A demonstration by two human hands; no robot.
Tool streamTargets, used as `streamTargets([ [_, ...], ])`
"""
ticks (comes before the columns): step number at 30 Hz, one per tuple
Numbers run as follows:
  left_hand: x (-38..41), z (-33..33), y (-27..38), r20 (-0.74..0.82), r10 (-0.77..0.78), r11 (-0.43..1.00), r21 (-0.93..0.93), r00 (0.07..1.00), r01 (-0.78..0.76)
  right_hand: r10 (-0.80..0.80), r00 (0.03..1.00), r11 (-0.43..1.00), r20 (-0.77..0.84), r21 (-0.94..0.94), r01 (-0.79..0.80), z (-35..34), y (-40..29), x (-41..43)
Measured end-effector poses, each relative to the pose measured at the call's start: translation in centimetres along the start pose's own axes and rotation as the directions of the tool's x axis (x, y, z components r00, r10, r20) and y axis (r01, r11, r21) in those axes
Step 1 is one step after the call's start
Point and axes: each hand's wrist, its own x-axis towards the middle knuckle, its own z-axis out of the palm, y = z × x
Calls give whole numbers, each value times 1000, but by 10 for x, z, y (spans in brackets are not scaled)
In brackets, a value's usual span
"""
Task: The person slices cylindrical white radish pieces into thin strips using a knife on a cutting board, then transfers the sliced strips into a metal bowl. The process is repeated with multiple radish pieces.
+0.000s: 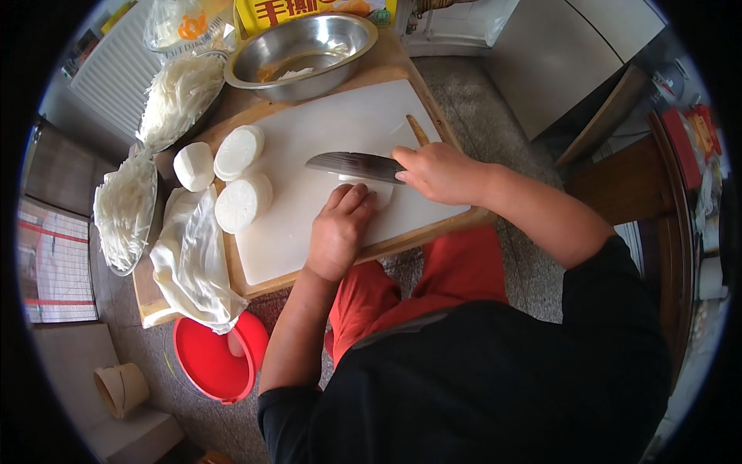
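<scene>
My right hand [436,173] grips a broad kitchen knife [362,167], its blade pointing left over the white cutting board [301,243]. Beneath and in front of the blade lie thin white slices [379,194], with the fingertips of my left hand [343,223] pressing on them. Two stacks of round white radish slices, an upper one [236,153] and a lower one [243,203], rest at the board's left side. Beside them sits an uncut white radish end piece [194,166]. Whether the blade touches the slices is unclear.
Two dishes hold heaped white shreds [184,95], [124,209] at the table's left. A steel basin [301,55] stands behind the board. A crumpled plastic bag [191,249] hangs over the table's front left edge, above a red bucket [217,359]. A brown handle [417,130] lies on the board.
</scene>
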Motion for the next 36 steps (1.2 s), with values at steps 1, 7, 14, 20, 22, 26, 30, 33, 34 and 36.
streamTargets([
  [1, 0, 1, -2, -1, 16, 1000, 16, 1000, -16, -5, 999, 1000, 36, -12, 5, -7, -3, -1],
  [7, 0, 1, -3, -6, 26, 1000, -1, 1000, -26, 14, 977, 996, 213, -85, 4, -37, -14, -1],
  [14, 1, -2, 0, 3, 8, 1000, -11, 1000, -8, -5, 978, 999, 208, -44, 15, -17, -4, 11],
  [20, -2, -1, -2, 49, 14, 1000, 10, 999, -14, -64, 998, 998, 1, -20, 64, 6, 5, 0],
  [22, -3, 1, -3, 43, 17, 1000, 18, 999, -18, -71, 997, 997, 22, -28, 72, -3, 0, -1],
  [26, -4, 0, -4, 33, 18, 999, 26, 999, -19, -60, 987, 996, 151, -64, 70, -31, -11, 0],
  [30, -3, 0, -1, 38, 14, 1000, 12, 999, -14, -13, 970, 995, 244, -89, 36, -37, -11, 3],
  [33, -1, -2, -1, 29, 16, 1000, 2, 999, -16, 62, 947, 996, 315, -75, -40, -36, -17, 9],
  [34, -1, -2, -1, 31, 17, 1000, 3, 999, -18, 58, 953, 997, 298, -60, -42, -32, -16, 11],
  [36, -2, -1, 0, 33, 21, 1000, 5, 999, -21, 53, 963, 998, 265, -31, -46, -17, -11, 13],
])
